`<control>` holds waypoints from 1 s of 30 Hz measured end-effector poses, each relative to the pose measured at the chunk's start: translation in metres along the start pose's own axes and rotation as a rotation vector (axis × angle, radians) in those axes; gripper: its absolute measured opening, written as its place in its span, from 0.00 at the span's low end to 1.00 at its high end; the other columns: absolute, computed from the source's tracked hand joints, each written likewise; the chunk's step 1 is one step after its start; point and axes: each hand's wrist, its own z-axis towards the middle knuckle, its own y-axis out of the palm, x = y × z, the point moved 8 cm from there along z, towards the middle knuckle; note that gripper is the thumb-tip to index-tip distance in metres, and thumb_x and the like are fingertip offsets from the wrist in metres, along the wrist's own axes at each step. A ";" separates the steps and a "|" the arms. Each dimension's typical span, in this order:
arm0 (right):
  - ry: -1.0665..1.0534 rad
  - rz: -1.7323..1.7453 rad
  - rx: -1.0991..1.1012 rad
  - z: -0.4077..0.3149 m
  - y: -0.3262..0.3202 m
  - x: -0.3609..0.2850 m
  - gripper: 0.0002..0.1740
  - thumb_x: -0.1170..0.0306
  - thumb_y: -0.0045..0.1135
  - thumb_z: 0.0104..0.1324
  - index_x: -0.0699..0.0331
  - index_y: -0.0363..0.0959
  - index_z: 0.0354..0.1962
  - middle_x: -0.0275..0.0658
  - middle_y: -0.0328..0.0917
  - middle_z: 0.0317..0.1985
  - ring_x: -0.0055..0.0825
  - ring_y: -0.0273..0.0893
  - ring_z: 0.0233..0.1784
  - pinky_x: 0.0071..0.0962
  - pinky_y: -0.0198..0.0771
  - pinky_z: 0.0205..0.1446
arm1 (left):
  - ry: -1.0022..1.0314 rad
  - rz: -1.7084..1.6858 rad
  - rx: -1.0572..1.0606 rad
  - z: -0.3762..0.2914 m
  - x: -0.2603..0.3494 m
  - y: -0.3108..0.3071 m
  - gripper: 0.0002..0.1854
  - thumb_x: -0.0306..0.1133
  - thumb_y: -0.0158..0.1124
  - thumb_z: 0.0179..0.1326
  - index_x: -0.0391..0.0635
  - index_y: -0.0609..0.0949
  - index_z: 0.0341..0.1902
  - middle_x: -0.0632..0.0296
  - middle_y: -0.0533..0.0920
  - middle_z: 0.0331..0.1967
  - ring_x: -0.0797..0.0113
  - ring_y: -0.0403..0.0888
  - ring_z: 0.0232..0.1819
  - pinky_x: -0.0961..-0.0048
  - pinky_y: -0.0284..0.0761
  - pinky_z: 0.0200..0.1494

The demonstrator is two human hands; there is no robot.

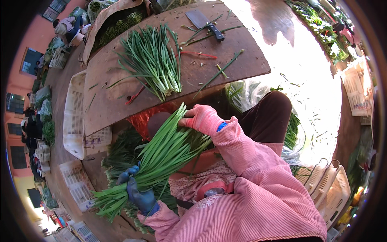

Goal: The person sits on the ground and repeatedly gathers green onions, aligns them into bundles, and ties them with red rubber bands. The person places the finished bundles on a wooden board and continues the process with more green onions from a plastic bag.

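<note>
My left hand (140, 193), in a blue coated glove, grips the leafy end of a bunch of green leafy stalks (169, 154), perhaps garlic chives, over my lap. At the bunch's upper, pale end is my right hand (201, 118) in a pink fingerless covering, its bare fingers touching the stalks; how firmly they hold is hidden. Another bunch of green stalks (154, 57) lies on the wooden board (105, 81), cut ends towards me, with a red tie (136, 95) partly under it. A cleaver (202, 22) with a black handle rests at the board's far side.
White plastic crates (74, 115) stand left of the board, others (326, 184) at lower right. More green stalks (121, 154) are heaped low at my left. A clear plastic bag (257, 90) with greens lies beside my right knee. People are at the far left, one person (68, 27) bent low.
</note>
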 end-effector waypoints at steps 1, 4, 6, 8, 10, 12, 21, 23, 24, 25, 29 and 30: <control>-0.034 0.000 0.015 0.004 0.002 -0.001 0.25 0.44 0.55 0.59 0.53 0.82 0.41 0.46 0.81 0.27 0.44 0.80 0.34 0.37 0.74 0.44 | 0.006 0.014 -0.010 -0.001 0.000 0.000 0.13 0.24 0.48 0.63 0.42 0.71 0.52 0.52 0.76 0.45 0.59 0.73 0.50 0.51 0.65 0.65; -0.101 0.054 0.108 0.012 0.003 -0.007 0.19 0.51 0.58 0.58 0.56 0.82 0.37 0.42 0.79 0.29 0.42 0.79 0.35 0.36 0.73 0.43 | 0.010 0.037 -0.009 -0.005 -0.002 -0.006 0.14 0.24 0.48 0.64 0.41 0.71 0.53 0.52 0.76 0.45 0.59 0.74 0.50 0.51 0.66 0.65; -0.116 0.062 0.132 0.010 0.001 -0.009 0.14 0.59 0.59 0.56 0.58 0.82 0.34 0.40 0.76 0.31 0.41 0.77 0.36 0.34 0.73 0.43 | -0.010 0.026 0.028 -0.006 -0.006 -0.014 0.15 0.25 0.47 0.64 0.41 0.71 0.54 0.52 0.76 0.46 0.59 0.74 0.51 0.51 0.66 0.65; -0.247 0.158 0.209 -0.005 -0.019 -0.015 0.11 0.62 0.59 0.56 0.58 0.82 0.34 0.40 0.77 0.32 0.39 0.77 0.38 0.32 0.73 0.43 | -0.056 -0.051 0.091 -0.006 -0.014 -0.024 0.16 0.24 0.47 0.64 0.41 0.70 0.55 0.52 0.77 0.47 0.59 0.74 0.52 0.51 0.65 0.65; -0.087 0.388 0.283 -0.018 -0.044 0.004 0.08 0.69 0.60 0.56 0.61 0.81 0.33 0.41 0.78 0.34 0.33 0.78 0.40 0.27 0.73 0.42 | -0.093 -0.115 0.120 -0.006 -0.021 -0.030 0.17 0.24 0.46 0.64 0.40 0.70 0.56 0.52 0.77 0.48 0.59 0.74 0.54 0.51 0.65 0.66; 0.111 0.620 0.335 -0.038 -0.069 0.033 0.11 0.68 0.63 0.55 0.69 0.80 0.33 0.37 0.79 0.28 0.21 0.76 0.29 0.24 0.71 0.34 | -0.117 -0.183 0.109 -0.005 -0.027 -0.031 0.18 0.24 0.46 0.64 0.40 0.70 0.57 0.52 0.78 0.48 0.58 0.74 0.54 0.51 0.65 0.66; -0.276 -0.212 0.127 -0.042 -0.053 0.006 0.16 0.58 0.57 0.60 0.53 0.81 0.43 0.43 0.77 0.46 0.38 0.76 0.50 0.30 0.71 0.54 | -0.108 -0.164 0.063 -0.001 -0.033 -0.029 0.18 0.24 0.48 0.63 0.40 0.70 0.57 0.52 0.78 0.48 0.58 0.74 0.54 0.51 0.66 0.65; -0.094 -0.074 0.085 -0.022 -0.033 0.016 0.17 0.55 0.58 0.60 0.52 0.82 0.43 0.42 0.77 0.43 0.38 0.75 0.51 0.32 0.72 0.54 | -0.112 -0.144 0.039 -0.001 -0.032 -0.023 0.18 0.25 0.48 0.63 0.40 0.70 0.57 0.51 0.78 0.49 0.58 0.74 0.55 0.50 0.66 0.65; -0.018 -0.079 0.027 -0.012 -0.019 0.020 0.15 0.57 0.58 0.59 0.50 0.82 0.42 0.40 0.77 0.41 0.36 0.75 0.50 0.31 0.72 0.52 | -0.089 -0.161 -0.020 -0.003 -0.030 -0.015 0.18 0.25 0.48 0.63 0.40 0.70 0.57 0.50 0.78 0.50 0.58 0.74 0.55 0.50 0.65 0.65; -0.023 -0.061 0.003 -0.004 -0.009 0.017 0.14 0.58 0.59 0.58 0.49 0.82 0.41 0.39 0.77 0.40 0.35 0.75 0.49 0.30 0.73 0.50 | -0.086 -0.102 0.003 -0.004 -0.029 -0.013 0.18 0.25 0.48 0.63 0.40 0.70 0.58 0.50 0.78 0.51 0.57 0.74 0.56 0.50 0.65 0.65; -0.272 -0.093 0.126 0.003 -0.001 -0.013 0.08 0.68 0.61 0.54 0.52 0.83 0.34 0.34 0.77 0.44 0.32 0.75 0.46 0.25 0.72 0.48 | -0.157 -0.168 0.038 -0.007 -0.025 -0.011 0.19 0.26 0.49 0.63 0.42 0.71 0.58 0.49 0.77 0.55 0.56 0.73 0.58 0.51 0.65 0.66; -0.324 0.106 0.171 -0.005 -0.004 -0.020 0.08 0.70 0.62 0.54 0.55 0.83 0.34 0.37 0.76 0.47 0.33 0.75 0.48 0.26 0.71 0.50 | -0.200 -0.249 0.076 -0.005 -0.027 -0.016 0.19 0.26 0.49 0.63 0.43 0.71 0.58 0.50 0.77 0.56 0.56 0.73 0.59 0.52 0.65 0.66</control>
